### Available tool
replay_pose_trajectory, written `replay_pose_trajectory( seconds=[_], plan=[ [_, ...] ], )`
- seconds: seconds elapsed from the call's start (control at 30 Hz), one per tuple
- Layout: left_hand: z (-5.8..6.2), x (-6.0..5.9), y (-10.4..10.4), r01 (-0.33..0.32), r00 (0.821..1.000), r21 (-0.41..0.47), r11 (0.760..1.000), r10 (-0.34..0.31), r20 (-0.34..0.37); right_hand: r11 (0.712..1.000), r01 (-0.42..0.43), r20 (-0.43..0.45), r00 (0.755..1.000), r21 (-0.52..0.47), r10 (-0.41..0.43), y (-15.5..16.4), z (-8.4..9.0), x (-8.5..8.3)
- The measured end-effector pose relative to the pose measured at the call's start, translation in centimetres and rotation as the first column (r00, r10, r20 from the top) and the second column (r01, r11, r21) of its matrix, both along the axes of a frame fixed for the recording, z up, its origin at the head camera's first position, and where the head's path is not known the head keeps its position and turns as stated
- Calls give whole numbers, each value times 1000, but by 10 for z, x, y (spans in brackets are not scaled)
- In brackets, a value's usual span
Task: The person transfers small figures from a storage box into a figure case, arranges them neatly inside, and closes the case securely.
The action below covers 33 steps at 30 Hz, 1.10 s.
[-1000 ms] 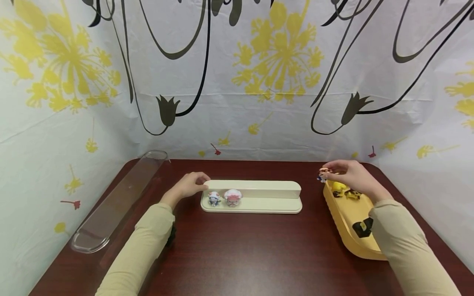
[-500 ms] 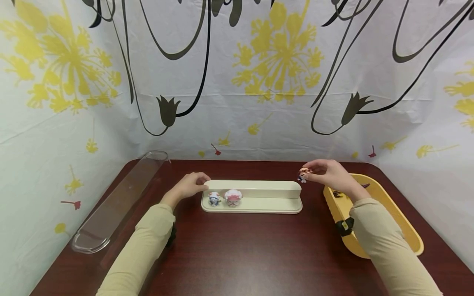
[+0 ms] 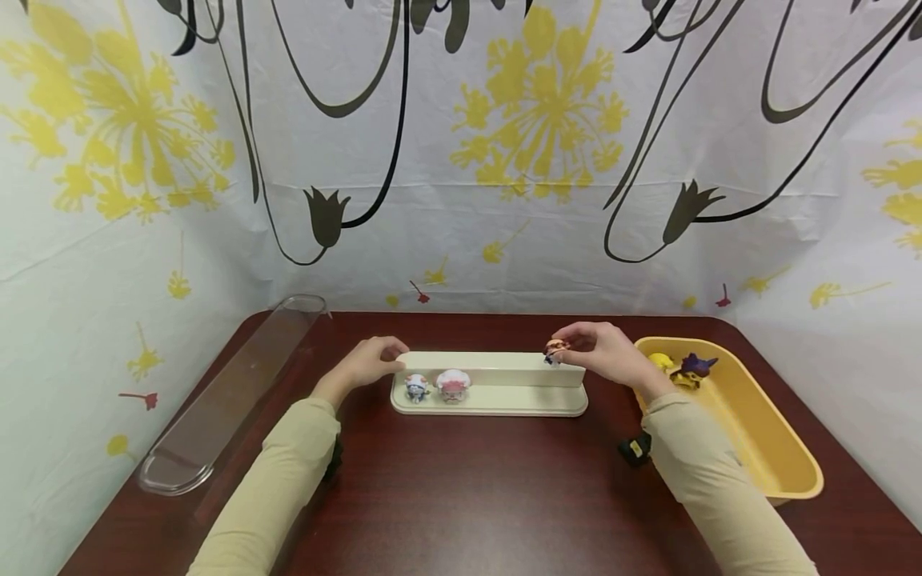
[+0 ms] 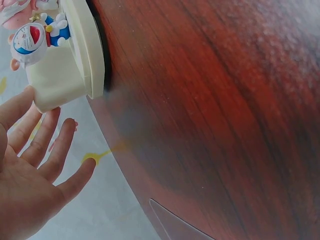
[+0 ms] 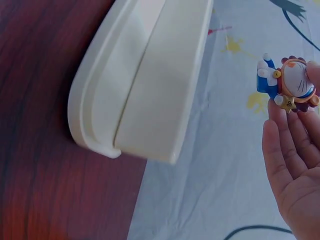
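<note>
The table's (image 3: 461,488) one stand (image 3: 522,398) bears two figurines (image 3: 453,386), right grip (image 3: 605,352) pinching another (image 5: 295,80), left (image 4: 30,187) spread.

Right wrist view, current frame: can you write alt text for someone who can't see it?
A right hand pinches a small blue-and-white, plastic-looking figurine with a brown scalloped mane, held apart from a smooth, cream-coloured, two-level stand. A dark reddish-brown wood-grain tabletop fills the left side, with a pale printed sheet behind.
</note>
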<state>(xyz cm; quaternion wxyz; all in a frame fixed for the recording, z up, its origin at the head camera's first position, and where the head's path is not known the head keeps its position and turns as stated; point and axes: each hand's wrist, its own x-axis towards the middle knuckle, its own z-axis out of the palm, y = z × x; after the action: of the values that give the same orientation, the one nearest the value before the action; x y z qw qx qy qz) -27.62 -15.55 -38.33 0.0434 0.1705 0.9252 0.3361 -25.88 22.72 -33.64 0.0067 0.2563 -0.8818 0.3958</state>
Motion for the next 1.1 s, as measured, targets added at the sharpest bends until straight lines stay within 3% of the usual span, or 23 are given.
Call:
replay_pose_trajectory(
  seconds=[0.23,0.57,1.1],
  plan=[
    [0,0,0,5,1000,6,1000,-5,0,1000,-27,2,1000,7,27,-19,-9,2],
    [1,1,1,6,1000,3,1000,-6,-9,996,-77,1,997,-42,77,-55,4,25],
    [-3,-2,0,-8,1000,4,1000,8,-1,993,-102,84,991,-52,106,-79,-18,23]
  ],
)
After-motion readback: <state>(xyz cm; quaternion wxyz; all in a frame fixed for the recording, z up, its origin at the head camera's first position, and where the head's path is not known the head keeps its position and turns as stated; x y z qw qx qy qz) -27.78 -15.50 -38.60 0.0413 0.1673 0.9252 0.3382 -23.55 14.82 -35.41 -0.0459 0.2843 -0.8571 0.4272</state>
